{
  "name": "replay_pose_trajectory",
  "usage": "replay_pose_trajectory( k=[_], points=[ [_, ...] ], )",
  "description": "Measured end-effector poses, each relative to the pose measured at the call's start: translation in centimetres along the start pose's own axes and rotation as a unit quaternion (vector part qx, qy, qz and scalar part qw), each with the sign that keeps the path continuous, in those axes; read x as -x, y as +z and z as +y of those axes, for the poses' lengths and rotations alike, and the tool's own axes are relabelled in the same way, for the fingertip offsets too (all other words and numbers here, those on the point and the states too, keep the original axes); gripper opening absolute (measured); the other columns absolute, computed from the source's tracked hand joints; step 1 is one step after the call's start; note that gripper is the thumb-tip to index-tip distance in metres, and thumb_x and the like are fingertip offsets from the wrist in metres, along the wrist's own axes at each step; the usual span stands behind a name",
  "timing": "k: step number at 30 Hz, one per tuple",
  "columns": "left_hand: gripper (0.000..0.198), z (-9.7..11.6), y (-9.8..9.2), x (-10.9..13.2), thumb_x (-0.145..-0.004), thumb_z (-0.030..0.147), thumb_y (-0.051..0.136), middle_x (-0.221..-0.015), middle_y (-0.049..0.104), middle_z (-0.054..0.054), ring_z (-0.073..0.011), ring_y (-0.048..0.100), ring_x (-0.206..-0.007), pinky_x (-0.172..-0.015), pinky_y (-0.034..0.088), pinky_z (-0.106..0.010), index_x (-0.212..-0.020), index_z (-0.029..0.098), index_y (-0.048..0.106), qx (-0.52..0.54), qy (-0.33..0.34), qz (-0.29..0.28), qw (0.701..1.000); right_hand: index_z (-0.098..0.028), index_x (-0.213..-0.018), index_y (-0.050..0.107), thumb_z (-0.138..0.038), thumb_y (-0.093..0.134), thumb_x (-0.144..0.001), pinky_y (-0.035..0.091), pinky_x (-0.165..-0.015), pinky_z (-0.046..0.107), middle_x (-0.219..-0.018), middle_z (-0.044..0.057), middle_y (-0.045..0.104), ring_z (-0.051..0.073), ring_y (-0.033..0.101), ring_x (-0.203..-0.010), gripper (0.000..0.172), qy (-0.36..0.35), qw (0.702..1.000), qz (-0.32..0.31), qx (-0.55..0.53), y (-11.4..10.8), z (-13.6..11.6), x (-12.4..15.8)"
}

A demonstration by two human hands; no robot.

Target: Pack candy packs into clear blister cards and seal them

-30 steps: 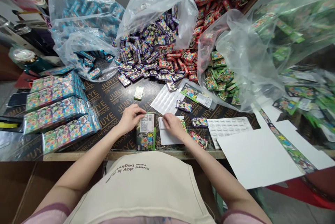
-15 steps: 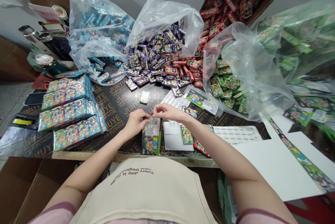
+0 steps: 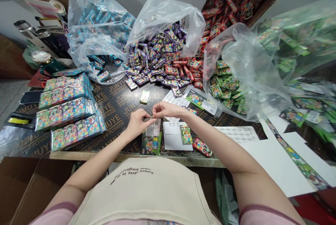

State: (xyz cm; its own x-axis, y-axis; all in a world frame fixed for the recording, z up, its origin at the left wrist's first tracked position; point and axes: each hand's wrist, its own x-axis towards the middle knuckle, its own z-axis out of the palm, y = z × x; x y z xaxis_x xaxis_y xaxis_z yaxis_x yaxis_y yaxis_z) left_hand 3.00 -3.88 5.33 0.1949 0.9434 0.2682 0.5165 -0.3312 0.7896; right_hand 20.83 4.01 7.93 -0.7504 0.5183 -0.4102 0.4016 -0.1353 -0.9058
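You sit at a dark table [image 3: 115,102] that is full of stuff. At the back, big clear bags lie open on their sides, so little packs spill out toward you: a blue bag [image 3: 97,28], a purple bag [image 3: 162,39] and a green bag [image 3: 249,67]. Red packs [image 3: 189,67] lie in a heap between the purple and the green. I think they lie that way so that you can reach them with ease.

On your left, stacks of filled sleeves [image 3: 68,113] lie in neat rows, out of the way of your hands. On your right lie white sheets [image 3: 265,162] and a sticker sheet [image 3: 238,134], close enough to reach.

The flat pack [image 3: 152,141] lies right in front of you, near the table's edge, with its long side pointing away from you. A white slip [image 3: 174,135] lies just beside it.

Your left hand [image 3: 138,123] and right hand [image 3: 165,109] meet over the pack's far end. Both are pinched, and their fingertips [image 3: 147,117] touch each other. I cannot tell if something tiny is between them.
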Motion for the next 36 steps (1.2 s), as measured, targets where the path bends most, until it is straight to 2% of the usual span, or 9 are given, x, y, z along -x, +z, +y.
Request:
replay_pose_trajectory(
  k=[6, 12, 16, 19, 24, 27, 31, 33, 36],
  points=[
    [0.019, 0.2, 0.8, 0.0, -0.069, 0.02, 0.075, -0.065, 0.057, 0.0, -0.0159, 0.054, -0.067, -0.062, 0.041, -0.027, -0.061, 0.018, 0.058, -0.036, -0.033, 0.009, 0.999, -0.019, -0.072, 0.051, -0.018, 0.071, -0.054, 0.034, -0.053, 0.02, -0.054, -0.007, 0.057, 0.009, 0.049, -0.053, 0.027, 0.032, 0.987, 0.066, -0.145, 1.2, 1.4, -0.5],
    [0.017, -0.1, -0.3, -1.1, -0.075, 0.026, 0.068, -0.082, 0.072, -0.004, -0.0184, 0.062, -0.071, -0.066, 0.045, -0.029, -0.09, 0.019, 0.071, 0.026, -0.106, -0.146, 0.983, -0.022, -0.09, 0.052, -0.022, 0.065, -0.064, 0.04, -0.054, 0.022, -0.059, -0.005, 0.058, 0.011, 0.053, -0.055, 0.029, 0.076, 0.945, 0.173, -0.266, 2.7, 3.0, -0.1],
    [0.017, -1.9, -2.7, -1.9, -0.072, 0.031, 0.068, -0.077, 0.072, -0.004, -0.0167, 0.062, -0.067, -0.066, 0.047, -0.028, -0.08, 0.016, 0.071, 0.147, -0.179, 0.019, 0.973, -0.028, -0.125, 0.044, -0.052, 0.05, -0.083, 0.048, -0.074, 0.029, -0.106, 0.006, 0.064, 0.019, 0.06, -0.097, 0.048, 0.016, 0.922, 0.333, -0.196, 2.6, 4.2, 1.7],
    [0.029, -3.0, -4.0, -1.6, -0.066, 0.038, 0.074, -0.07, 0.068, -0.001, -0.0122, 0.059, -0.059, -0.057, 0.047, -0.024, -0.082, 0.015, 0.066, 0.29, -0.236, 0.16, 0.914, -0.03, -0.133, 0.035, -0.065, 0.047, -0.081, 0.049, -0.081, 0.032, -0.123, 0.01, 0.057, 0.022, 0.055, -0.113, 0.064, -0.009, 0.896, 0.408, -0.172, 3.8, 5.6, 2.2],
    [0.043, -3.5, -3.2, 1.6, -0.064, 0.042, 0.076, -0.073, 0.065, -0.001, -0.0121, 0.061, -0.062, -0.061, 0.05, -0.025, -0.091, 0.015, 0.057, 0.37, -0.308, 0.144, 0.865, -0.025, -0.127, 0.041, -0.058, 0.066, -0.069, 0.051, -0.082, 0.035, -0.104, 0.006, 0.066, 0.022, 0.063, -0.094, 0.072, -0.071, 0.846, 0.458, -0.264, 5.8, 6.4, 1.7],
    [0.048, -3.0, -3.1, 2.9, -0.065, 0.04, 0.077, -0.096, 0.066, -0.006, -0.0187, 0.064, -0.09, -0.085, 0.05, -0.036, -0.102, 0.017, 0.055, 0.236, -0.256, 0.121, 0.929, -0.021, -0.114, 0.055, -0.046, 0.071, -0.067, 0.05, -0.085, 0.035, -0.098, 0.005, 0.068, 0.021, 0.063, -0.089, 0.056, -0.102, 0.854, 0.483, -0.164, 5.4, 4.8, 2.3],
    [0.063, -0.5, -3.5, 2.1, -0.071, 0.035, 0.075, -0.13, 0.052, -0.009, -0.0245, 0.049, -0.121, -0.104, 0.038, -0.042, -0.127, 0.023, 0.048, 0.067, -0.06, 0.029, 0.996, -0.021, -0.101, 0.065, -0.028, 0.07, -0.071, 0.049, -0.081, 0.033, -0.091, 0.002, 0.069, 0.019, 0.063, -0.085, 0.032, -0.137, 0.942, 0.307, 0.025, 5.4, 1.6, 3.4],
    [0.058, 0.6, -3.4, 1.4, -0.076, 0.032, 0.071, -0.123, 0.057, -0.008, -0.023, 0.055, -0.113, -0.097, 0.045, -0.039, -0.129, 0.025, 0.049, 0.065, 0.015, -0.068, 0.995, -0.022, -0.106, 0.062, -0.025, 0.071, -0.071, 0.05, -0.075, 0.03, -0.087, 0.0, 0.068, 0.017, 0.063, -0.078, 0.037, -0.146, 0.951, 0.269, 0.054, 5.3, 1.0, 3.9],
    [0.036, 1.1, -3.1, 1.0, -0.084, 0.024, 0.062, -0.098, 0.065, -0.005, -0.0176, 0.062, -0.088, -0.08, 0.05, -0.031, -0.119, 0.024, 0.06, 0.063, 0.04, -0.112, 0.991, -0.021, -0.106, 0.061, -0.029, 0.071, -0.074, 0.048, -0.071, 0.029, -0.088, 0.002, 0.065, 0.016, 0.06, -0.075, 0.035, -0.127, 0.917, 0.362, 0.111, 3.8, 2.8, 4.9]
  ],
)
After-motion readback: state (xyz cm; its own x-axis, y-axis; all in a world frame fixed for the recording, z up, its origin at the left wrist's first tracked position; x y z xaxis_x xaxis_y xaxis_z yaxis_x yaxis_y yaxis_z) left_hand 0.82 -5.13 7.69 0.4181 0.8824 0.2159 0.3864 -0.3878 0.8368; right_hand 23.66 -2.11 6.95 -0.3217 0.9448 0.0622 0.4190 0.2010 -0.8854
